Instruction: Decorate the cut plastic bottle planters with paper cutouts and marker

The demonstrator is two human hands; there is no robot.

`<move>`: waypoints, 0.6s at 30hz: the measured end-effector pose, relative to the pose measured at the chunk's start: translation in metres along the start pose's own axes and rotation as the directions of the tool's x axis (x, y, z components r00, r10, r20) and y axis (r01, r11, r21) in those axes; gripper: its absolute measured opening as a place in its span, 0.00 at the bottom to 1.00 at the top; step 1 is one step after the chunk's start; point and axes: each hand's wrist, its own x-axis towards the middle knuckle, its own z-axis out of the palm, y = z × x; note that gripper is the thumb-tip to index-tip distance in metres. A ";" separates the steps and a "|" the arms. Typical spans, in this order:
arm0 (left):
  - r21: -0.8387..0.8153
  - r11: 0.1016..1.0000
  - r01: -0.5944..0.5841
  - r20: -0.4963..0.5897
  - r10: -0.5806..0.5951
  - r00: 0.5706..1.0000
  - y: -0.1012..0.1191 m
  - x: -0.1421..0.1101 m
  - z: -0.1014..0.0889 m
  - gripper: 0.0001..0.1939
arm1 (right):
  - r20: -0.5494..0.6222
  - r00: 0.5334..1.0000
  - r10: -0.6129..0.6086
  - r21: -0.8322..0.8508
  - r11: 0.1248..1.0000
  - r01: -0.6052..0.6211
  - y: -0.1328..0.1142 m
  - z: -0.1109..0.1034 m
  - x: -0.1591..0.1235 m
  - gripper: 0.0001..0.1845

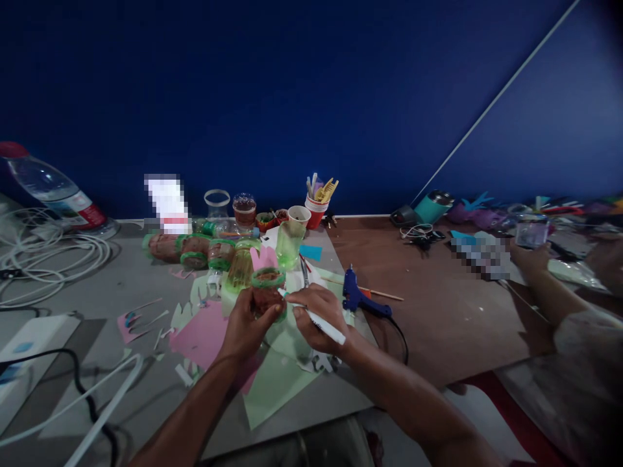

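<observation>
My left hand (250,322) is closed around a small brown jar (267,295) with a green rim, its thumb lying across the front. A pink paper piece (264,258) with pointed tips shows just behind the jar. Between the fingers of my right hand (316,318) is a white marker (325,326), its tip end close to the jar's side; whether it touches I cannot tell. Underneath both hands lie sheets of pale green paper (277,389) and pink paper (202,334). Several similar brown jars with green bands (195,251) stand in a row at the left.
A blue glue gun (357,295) with a cord lies right of my hands. Behind are cups, one red cup (317,211) holding cutlery. At left are a large bottle (58,191), coiled white cables (53,259) and a power strip (36,357). Another person's arm (545,285) reaches in at right.
</observation>
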 end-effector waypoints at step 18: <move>0.018 0.999 -0.027 -0.042 0.028 0.999 0.003 -0.001 0.001 0.12 | 0.009 1.000 -0.019 -0.008 1.000 0.020 0.001 0.003 -0.002 0.12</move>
